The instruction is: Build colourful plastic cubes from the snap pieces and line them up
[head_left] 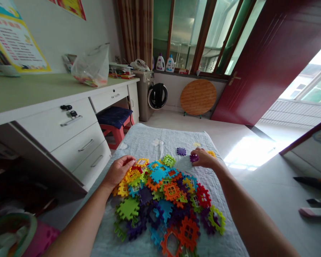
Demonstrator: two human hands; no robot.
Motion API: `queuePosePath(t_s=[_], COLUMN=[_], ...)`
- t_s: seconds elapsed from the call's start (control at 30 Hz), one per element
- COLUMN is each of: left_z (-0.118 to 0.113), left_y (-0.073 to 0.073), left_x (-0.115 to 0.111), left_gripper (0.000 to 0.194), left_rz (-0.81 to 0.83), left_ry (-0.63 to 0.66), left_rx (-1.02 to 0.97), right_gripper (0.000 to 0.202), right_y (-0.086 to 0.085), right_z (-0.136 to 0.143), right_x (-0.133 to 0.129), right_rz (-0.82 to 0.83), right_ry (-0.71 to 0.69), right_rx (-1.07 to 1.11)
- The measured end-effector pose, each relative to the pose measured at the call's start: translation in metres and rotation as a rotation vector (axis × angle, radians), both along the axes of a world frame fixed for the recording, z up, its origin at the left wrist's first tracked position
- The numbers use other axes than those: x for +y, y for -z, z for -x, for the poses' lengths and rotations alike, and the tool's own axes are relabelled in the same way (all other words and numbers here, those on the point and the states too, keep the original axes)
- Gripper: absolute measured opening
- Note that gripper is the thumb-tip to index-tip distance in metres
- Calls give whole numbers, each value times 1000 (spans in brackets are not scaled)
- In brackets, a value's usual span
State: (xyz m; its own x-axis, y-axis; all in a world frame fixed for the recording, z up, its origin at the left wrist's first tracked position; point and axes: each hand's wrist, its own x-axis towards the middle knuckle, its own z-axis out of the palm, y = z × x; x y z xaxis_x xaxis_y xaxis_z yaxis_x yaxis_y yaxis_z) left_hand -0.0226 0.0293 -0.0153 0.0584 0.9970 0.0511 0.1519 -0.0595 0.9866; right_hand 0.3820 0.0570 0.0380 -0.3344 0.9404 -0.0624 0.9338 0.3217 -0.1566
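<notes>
A heap of plastic interlocking building tiles in several colours, with toothed edges, lies on the cloth-covered table. My right hand is beyond the heap, its fingers and thumb closed on a purple tile at the cloth surface. Just left of it another purple tile lies flat and apart. A yellow tile shows partly behind my right hand. My left hand is at the heap's left edge, thumb and fingers pressed together beside a yellow window-pattern tile. Whatever its fingertips may hold is hidden.
The light blue cloth covers the table. On the left stands a white desk with drawers, a red stool by it. A washing machine, a round wooden tabletop and a red door are farther back.
</notes>
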Motion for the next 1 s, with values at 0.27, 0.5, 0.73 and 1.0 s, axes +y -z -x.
queuePosePath(t_s=[0.27, 0.5, 0.73, 1.0], left_z=[-1, -2, -1, -1], left_y=[-5, -6, -5, -4], left_x=[-2, -3, -3, -3], left_gripper=[33, 37, 38, 39], left_rz=[9, 32, 40, 40], left_ry=[-7, -10, -7, -14], left_rx=[30, 29, 11, 5], right_gripper=[40, 37, 33, 37], right_y=[-19, 7, 10, 7], right_z=[-57, -36, -32, -19], right_x=[44, 41, 40, 43], right_rz=[-204, -32, 0, 11], right_ry=[239, 131, 105, 83], right_rx=[138, -35, -71, -84])
